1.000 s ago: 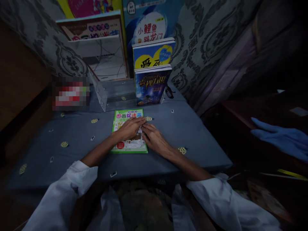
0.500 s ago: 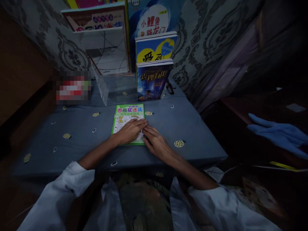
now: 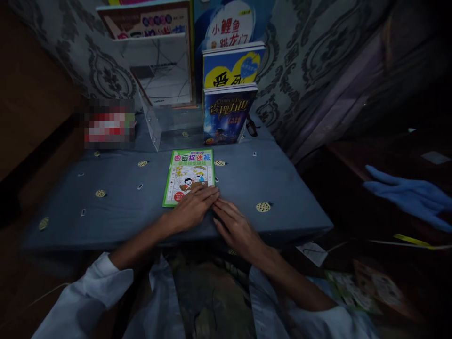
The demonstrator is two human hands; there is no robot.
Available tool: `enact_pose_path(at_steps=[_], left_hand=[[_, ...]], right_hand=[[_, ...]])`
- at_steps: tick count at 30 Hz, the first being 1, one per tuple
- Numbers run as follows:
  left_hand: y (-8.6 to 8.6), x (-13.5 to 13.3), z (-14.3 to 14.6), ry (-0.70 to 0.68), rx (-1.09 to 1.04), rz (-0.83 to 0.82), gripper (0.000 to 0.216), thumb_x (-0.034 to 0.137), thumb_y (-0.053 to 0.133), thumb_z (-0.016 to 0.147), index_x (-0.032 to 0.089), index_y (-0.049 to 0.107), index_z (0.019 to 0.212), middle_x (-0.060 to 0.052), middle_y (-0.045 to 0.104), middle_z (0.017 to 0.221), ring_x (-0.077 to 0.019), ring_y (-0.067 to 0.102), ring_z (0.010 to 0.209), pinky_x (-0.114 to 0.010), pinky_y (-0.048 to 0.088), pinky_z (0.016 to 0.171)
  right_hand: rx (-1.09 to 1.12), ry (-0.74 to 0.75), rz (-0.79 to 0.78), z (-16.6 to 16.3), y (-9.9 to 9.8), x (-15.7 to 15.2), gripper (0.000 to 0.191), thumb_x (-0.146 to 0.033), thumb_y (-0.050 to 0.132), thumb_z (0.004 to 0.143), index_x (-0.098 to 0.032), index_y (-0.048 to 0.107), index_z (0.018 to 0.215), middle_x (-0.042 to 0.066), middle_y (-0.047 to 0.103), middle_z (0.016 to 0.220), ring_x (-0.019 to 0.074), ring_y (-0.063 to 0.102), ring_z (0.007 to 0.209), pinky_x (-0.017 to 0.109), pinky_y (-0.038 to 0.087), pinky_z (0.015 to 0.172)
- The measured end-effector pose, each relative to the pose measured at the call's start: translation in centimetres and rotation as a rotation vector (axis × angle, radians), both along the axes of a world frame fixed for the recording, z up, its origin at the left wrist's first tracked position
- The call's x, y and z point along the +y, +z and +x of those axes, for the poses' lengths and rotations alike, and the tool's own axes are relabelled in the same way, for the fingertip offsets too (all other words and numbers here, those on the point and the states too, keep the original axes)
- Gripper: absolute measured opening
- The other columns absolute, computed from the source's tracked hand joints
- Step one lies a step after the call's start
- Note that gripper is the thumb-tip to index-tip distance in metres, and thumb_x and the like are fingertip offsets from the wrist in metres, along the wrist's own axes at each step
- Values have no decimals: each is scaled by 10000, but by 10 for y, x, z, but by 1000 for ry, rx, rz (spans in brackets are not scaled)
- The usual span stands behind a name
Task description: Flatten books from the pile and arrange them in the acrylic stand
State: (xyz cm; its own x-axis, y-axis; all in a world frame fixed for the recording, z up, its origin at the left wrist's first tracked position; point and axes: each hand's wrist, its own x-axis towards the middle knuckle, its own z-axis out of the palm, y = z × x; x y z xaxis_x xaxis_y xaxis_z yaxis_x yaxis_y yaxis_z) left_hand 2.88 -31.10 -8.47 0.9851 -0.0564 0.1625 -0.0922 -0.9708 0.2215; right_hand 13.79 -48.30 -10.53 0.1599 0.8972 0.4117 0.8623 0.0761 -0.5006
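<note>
A thin green-bordered children's book (image 3: 189, 174) lies flat on the blue-grey cloth of the table (image 3: 289, 188). My left hand (image 3: 192, 209) rests flat, fingers stretched out, with its fingertips on the book's lower right corner. My right hand (image 3: 235, 228) lies flat on the cloth just right of it, fingers extended and almost touching the left hand. Neither hand holds anything.
A clear acrylic stand (image 3: 165, 127) stands at the back, with upright books (image 3: 226, 113) to its right and more books (image 3: 151, 56) against the patterned curtain. A blurred red box (image 3: 108, 125) sits back left. A blue glove (image 3: 409, 195) lies on dark furniture at right.
Both hands have slid toward me off most of the book, uncovering its cover picture. The book stays in place.
</note>
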Motion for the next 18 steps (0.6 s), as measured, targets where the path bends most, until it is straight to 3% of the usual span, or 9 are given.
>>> enact_pose_path(at_steps=[11,18], left_hand=[[-5,-39,-20,124,-9,26,616,12,427,852,103,437,1461,-150,488,1529,-212,370,1484,-431,264,1242],[-11,-49,-30,134,-30,44,625,10,406,853,70,410,1475,-167,452,1551,-235,352,1493,-449,247,1245]], right_hand=[[-3,33,75,-8,1,-21,472,-159,473,990,-191,511,1459,154,660,1331,285,579,1303,525,551,1048],[25,60,99,-3,3,-24,445,-134,499,979,-195,544,1418,146,678,1306,270,607,1270,509,566,1031]])
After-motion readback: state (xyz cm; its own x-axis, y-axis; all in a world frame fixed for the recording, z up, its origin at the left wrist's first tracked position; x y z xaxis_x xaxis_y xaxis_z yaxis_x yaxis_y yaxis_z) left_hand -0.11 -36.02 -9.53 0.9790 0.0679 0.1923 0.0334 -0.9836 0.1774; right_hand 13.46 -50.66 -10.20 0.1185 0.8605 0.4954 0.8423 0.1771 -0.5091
